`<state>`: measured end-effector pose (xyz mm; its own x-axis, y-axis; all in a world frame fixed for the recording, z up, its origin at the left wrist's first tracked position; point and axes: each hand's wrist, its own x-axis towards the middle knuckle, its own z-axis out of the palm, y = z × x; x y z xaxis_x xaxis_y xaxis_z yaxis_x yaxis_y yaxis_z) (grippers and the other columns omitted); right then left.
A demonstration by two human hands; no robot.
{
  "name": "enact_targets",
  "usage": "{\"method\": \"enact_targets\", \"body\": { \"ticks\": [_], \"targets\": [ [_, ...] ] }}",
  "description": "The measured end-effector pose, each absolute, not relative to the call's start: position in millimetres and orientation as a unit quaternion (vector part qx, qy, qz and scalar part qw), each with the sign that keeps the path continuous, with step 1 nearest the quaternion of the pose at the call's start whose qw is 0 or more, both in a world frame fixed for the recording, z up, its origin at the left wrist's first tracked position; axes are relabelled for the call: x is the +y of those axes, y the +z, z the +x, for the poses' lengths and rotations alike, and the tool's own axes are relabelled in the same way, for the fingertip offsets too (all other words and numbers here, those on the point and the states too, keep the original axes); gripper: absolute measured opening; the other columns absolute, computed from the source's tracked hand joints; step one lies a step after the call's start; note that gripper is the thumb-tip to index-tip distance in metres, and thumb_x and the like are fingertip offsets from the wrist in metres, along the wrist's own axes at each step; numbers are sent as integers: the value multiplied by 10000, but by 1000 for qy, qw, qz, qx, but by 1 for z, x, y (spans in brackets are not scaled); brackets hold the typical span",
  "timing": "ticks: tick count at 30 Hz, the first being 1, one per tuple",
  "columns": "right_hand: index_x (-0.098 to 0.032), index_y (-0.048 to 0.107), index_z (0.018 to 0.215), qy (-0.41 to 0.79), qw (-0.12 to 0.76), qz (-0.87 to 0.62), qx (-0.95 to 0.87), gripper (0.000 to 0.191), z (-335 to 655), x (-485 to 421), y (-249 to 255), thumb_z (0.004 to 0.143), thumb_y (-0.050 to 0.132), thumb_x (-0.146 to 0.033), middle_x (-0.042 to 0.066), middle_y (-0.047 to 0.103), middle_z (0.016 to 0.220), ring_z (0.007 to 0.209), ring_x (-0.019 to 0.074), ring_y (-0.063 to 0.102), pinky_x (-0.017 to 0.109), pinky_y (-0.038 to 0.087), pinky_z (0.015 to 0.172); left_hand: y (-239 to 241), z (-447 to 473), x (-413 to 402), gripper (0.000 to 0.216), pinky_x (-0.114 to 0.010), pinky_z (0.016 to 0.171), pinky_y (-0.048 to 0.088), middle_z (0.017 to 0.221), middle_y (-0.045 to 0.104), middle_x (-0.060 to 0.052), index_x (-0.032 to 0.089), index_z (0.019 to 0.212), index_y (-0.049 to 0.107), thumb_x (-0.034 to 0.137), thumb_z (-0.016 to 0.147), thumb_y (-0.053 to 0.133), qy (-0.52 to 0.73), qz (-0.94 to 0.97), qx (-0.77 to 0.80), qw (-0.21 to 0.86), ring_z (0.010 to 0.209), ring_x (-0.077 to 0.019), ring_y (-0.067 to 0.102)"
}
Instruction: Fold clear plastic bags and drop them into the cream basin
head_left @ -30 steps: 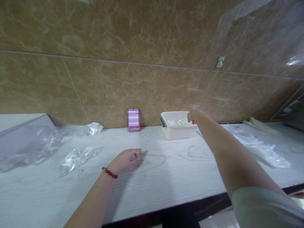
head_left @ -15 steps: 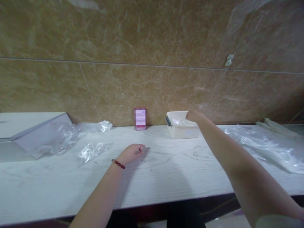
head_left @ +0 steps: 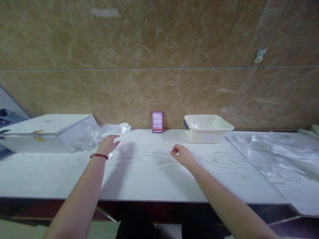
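My left hand (head_left: 107, 145), with a red bead bracelet at the wrist, reaches out over a small clear plastic bag (head_left: 115, 153) on the white wood-grain table (head_left: 154, 172); its fingers are stretched out and rest on or just above the bag. My right hand (head_left: 181, 154) hovers low over the middle of the table with its fingers curled in a pinch. A bit of red shows at the fingertips, too small to name. A cream plastic tub (head_left: 225, 125) stands at the back against the wall, apart from both hands.
A small pink box (head_left: 157, 121) stands upright against the brown marble wall. Crumpled clear plastic (head_left: 109, 129) lies beside a white slanted board (head_left: 50, 127) at the left. A large clear plastic sheet (head_left: 274, 149) covers the table's right side.
My right hand has pulled back from the tub to the middle of the table. My left hand has moved left onto the small plastic bag. The view has shifted left.
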<state>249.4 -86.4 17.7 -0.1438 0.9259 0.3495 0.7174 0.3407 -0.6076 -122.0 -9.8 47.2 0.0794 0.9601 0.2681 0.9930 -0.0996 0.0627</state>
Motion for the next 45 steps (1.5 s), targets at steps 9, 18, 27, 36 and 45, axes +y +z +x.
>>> {"method": "enact_targets", "body": {
  "ticks": [9, 18, 27, 36, 45],
  "targets": [
    [-224, 467, 661, 196, 387, -565, -702, 90, 256, -81, -2, 680, 480, -311, -10, 559, 651, 618, 130, 534, 258, 419, 587, 43, -173, 8, 390, -250, 745, 393, 876, 625, -59, 150, 822, 599, 439, 659, 396, -60, -735, -669, -87, 846, -202, 548],
    [-205, 504, 749, 210, 385, -507, -742, 94, 243, -80, 28, 706, 479, -285, 8, 577, 743, 712, 125, 546, 277, 433, 659, 121, -80, -21, 275, -229, 717, 382, 814, 594, -7, 173, 789, 510, 411, 707, 397, -125, -841, -509, -131, 778, -143, 534],
    [-219, 375, 1151, 306, 383, -357, -795, 579, 219, -98, 134, 639, 592, -382, 76, 404, 1208, 1075, 168, 403, 322, 393, 833, 172, 1, -80, 258, -231, 667, 377, 698, 492, 10, 150, 772, 448, 405, 750, 414, -155, -871, -332, -328, 685, -102, 466],
    [-227, 495, 1028, 495, 226, -315, -777, 455, 214, -92, 149, 612, 628, -354, 44, 498, 1093, 1014, 167, 443, 299, 422, 765, 162, 8, -87, 288, -206, 553, 361, 616, 426, 36, 159, 732, 400, 446, 745, 430, -178, -855, -278, -400, 570, -74, 411],
    [-178, 462, 776, 559, 261, -359, -700, 158, 222, -101, 153, 704, 547, -291, 19, 552, 869, 833, 127, 532, 209, 474, 541, 151, -5, -86, 400, -158, 422, 274, 628, 456, 45, 183, 958, 389, 377, 656, 565, -164, -812, -364, -426, 496, -56, 400]
  ]
}}
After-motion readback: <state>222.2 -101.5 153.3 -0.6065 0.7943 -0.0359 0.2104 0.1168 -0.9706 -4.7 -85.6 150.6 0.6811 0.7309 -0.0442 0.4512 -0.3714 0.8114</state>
